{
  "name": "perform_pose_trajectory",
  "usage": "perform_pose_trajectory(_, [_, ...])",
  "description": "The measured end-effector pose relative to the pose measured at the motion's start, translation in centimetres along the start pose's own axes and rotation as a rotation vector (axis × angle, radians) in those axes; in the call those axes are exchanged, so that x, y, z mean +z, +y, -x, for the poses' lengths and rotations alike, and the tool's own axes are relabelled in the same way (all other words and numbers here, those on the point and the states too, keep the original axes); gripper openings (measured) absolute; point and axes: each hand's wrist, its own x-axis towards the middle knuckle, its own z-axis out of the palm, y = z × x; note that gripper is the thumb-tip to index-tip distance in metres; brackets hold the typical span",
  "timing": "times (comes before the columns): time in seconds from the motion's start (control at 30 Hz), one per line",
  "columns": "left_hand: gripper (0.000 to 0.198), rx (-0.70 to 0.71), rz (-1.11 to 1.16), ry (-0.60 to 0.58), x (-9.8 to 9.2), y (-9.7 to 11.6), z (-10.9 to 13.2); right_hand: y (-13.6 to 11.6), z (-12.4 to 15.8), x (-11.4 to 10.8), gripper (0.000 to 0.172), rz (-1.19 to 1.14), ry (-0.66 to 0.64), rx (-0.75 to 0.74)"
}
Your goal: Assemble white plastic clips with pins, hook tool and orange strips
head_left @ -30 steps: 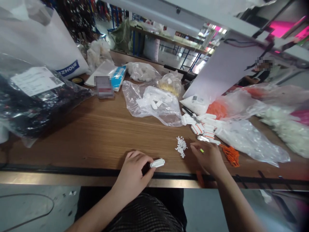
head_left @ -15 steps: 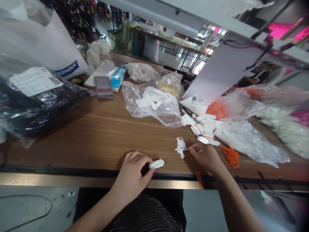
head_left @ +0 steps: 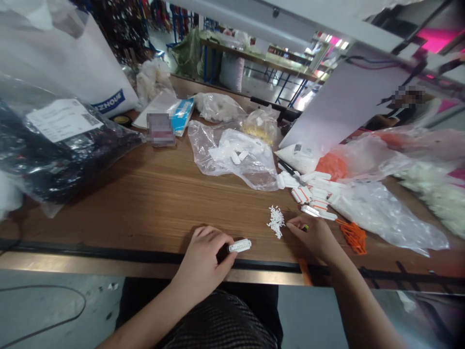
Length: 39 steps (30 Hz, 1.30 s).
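My left hand [head_left: 209, 252] is closed on a white plastic connector [head_left: 240, 245], pinched between thumb and fingers near the table's front edge. A row of small holes shows along the connector's face. To the right lies a loose pile of tiny white plastic pins [head_left: 276, 221]. My right hand [head_left: 312, 236] is at the right side of that pile, thumb and index finger closed together. Whatever is at the fingertips is too small to make out. A small yellow-green spot shows at the curled fingers.
Behind my right hand lie several white connectors [head_left: 319, 194], some with orange strips, and black-handled tweezers [head_left: 290, 172]. Orange pieces [head_left: 353, 236] lie to the right. Clear plastic bags [head_left: 203, 155] spread behind; a large bag of dark goods [head_left: 72, 160] stands left.
The whole view has shifted slightly. My right hand stays beside the pin pile, its fingers a little changed in pose. My left hand still holds the connector.
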Motion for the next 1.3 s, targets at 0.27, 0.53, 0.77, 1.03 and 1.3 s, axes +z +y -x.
perform_pose_trajectory(0.27, [0.008, -0.005, 0.009, 0.003, -0.1, 0.2, -0.2, -6.2, 1.5, 1.3, 0.022, -0.2, -0.004, -0.202])
perform_pose_trajectory(0.53, [0.009, 0.003, 0.042, 0.001, -0.2, 0.3, -0.2, -10.7, 2.4, 4.4, 0.016, -0.255, -0.084, -0.396])
perform_pose_trajectory(0.77, [0.01, 0.002, 0.048, 0.007, -0.1, 0.3, -0.1, -11.0, 2.2, 4.7, 0.016, -0.112, -0.017, -0.492])
perform_pose_trajectory(1.03, [0.008, -0.001, 0.049, 0.015, -0.1, 0.2, -0.1, -11.7, 2.1, 3.7, 0.021, 0.012, -0.035, -0.592])
perform_pose_trajectory(1.3, [0.007, -0.005, 0.036, 0.012, 0.0, 0.1, 0.0, -11.2, 2.7, 3.7, 0.014, 0.016, 0.025, -0.619])
